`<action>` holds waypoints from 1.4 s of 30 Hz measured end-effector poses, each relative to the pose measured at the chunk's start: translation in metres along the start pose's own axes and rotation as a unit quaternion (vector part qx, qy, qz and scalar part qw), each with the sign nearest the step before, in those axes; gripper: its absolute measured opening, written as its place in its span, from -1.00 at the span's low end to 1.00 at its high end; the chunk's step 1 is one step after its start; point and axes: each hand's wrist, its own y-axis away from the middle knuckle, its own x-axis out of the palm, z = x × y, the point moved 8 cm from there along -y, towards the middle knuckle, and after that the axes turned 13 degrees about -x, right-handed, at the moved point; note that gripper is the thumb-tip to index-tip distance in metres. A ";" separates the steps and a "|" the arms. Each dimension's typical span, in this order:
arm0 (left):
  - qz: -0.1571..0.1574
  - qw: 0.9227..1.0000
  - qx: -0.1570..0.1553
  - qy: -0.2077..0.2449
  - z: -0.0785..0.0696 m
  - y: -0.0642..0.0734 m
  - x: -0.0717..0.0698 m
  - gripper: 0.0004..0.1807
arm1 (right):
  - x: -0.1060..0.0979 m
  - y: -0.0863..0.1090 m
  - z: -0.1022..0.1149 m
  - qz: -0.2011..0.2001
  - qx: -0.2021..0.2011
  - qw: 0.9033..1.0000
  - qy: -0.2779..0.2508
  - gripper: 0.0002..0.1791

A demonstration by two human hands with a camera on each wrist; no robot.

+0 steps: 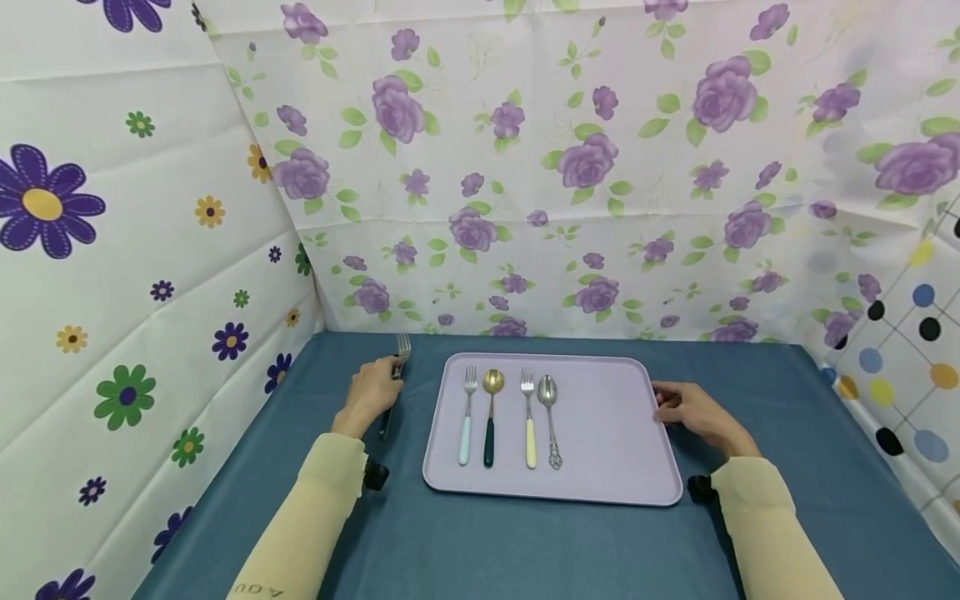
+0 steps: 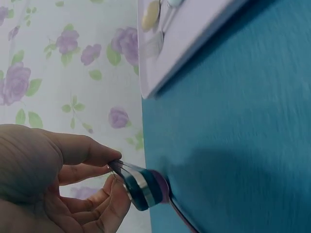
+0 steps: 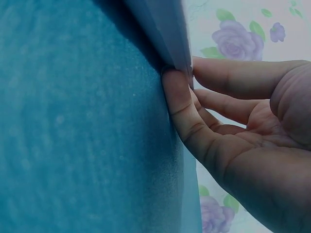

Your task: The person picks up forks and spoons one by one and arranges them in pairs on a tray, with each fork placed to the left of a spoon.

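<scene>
My left hand point(image 1: 371, 392) pinches a dark-handled fork point(image 1: 403, 344) just left of the tray, its tines pointing away from me. The left wrist view shows metal and a dark green banded piece point(image 2: 141, 189) at the fingertips, with a purplish, thin-stemmed piece point(image 2: 167, 187) behind it; whether that is a second utensil I cannot tell. My right hand point(image 1: 693, 410) pinches the right rim of a lilac tray point(image 1: 600, 433). On the tray lie a light-blue-handled fork point(image 1: 464, 433), a gold spoon with dark green handle point(image 1: 490, 429), a yellow-handled fork point(image 1: 531, 437) and a silver spoon point(image 1: 551, 417).
A blue-green cloth point(image 1: 510, 550) covers the table. Flower-printed sheets point(image 1: 510, 167) hang behind and at the left, and a dotted sheet point(image 1: 907, 358) at the right. Dark wrist devices point(image 1: 376, 475) sit at both cuffs.
</scene>
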 end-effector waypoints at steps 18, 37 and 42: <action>0.011 0.999 0.032 0.025 -0.039 0.010 0.015 -0.50 | 0.004 -0.004 0.000 0.002 0.000 1.000 -0.008 -0.22; 0.028 0.997 0.056 0.055 -0.082 0.019 0.034 -0.49 | 0.001 0.000 0.000 0.000 0.004 1.000 -0.004 -0.22; 0.030 0.996 0.064 0.057 -0.093 0.021 0.037 -0.48 | 0.001 0.000 0.000 0.002 0.005 1.000 -0.008 -0.22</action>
